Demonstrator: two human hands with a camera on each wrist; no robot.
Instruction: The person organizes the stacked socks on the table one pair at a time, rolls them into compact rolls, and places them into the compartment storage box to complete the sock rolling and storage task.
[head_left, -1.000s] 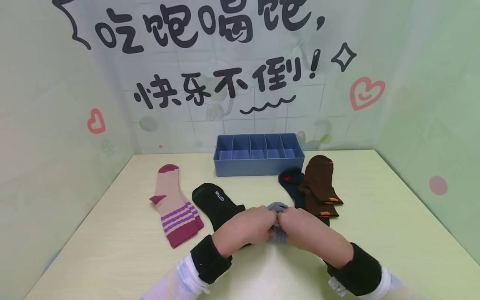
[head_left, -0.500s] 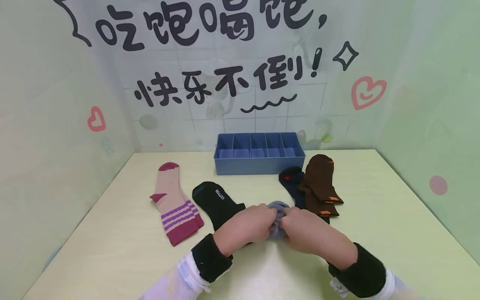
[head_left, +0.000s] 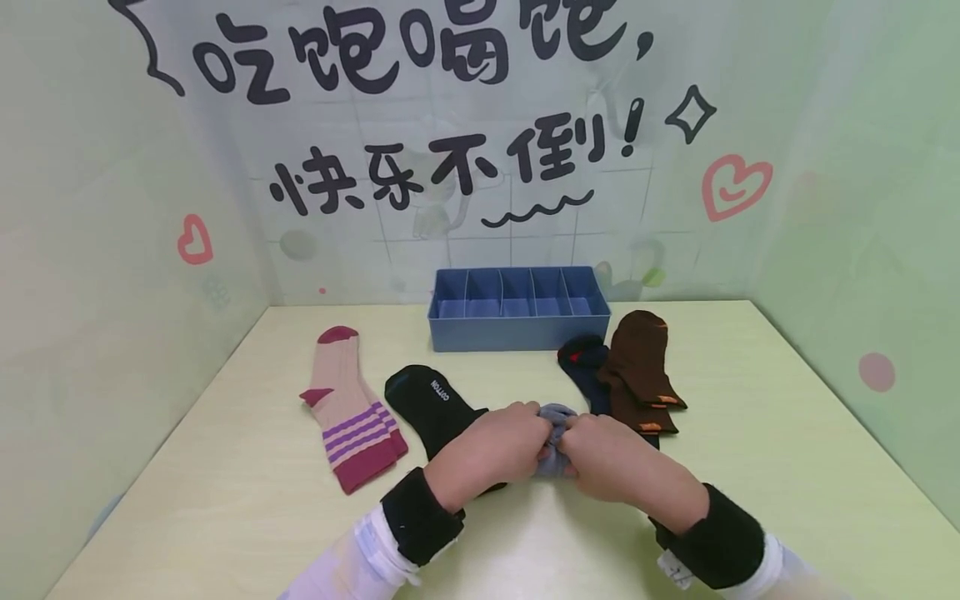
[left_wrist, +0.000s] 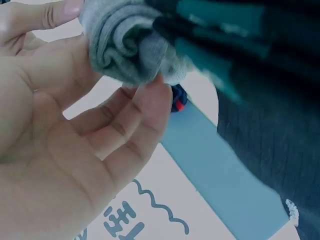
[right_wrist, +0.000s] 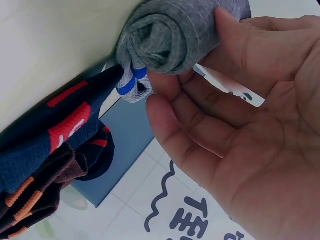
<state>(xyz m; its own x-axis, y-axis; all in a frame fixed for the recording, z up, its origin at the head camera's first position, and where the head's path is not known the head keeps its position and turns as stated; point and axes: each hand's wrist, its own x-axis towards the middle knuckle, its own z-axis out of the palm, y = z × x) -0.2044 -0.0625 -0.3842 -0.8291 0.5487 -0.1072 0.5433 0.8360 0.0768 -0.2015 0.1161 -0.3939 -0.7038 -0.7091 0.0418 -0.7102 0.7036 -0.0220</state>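
Note:
A grey sock (head_left: 557,415), rolled into a thick bundle, is between my two hands at the middle of the table. The left hand (head_left: 501,443) grips its left end, and the right hand (head_left: 611,457) grips the other. In the left wrist view the rolled sock (left_wrist: 125,45) shows spiral folds, with thumb and fingers around it. From the right wrist the coiled end of the sock (right_wrist: 165,42) appears, and a loose part with blue stripes hangs below. Just left of the hands lies a black pair of socks (head_left: 435,408), partly covered by the left hand.
Behind stands a blue box (head_left: 517,335) with several compartments. Pink socks (head_left: 348,400) with purple stripes lie at the left. Brown socks (head_left: 641,358) overlap dark navy socks (head_left: 587,375) on the right. Walls (head_left: 862,250) border the table on three sides.
The hands have moved slightly apart, leaving more of the grey bundle visible between them. Both hands keep hold of it; the other socks and the box have not moved.

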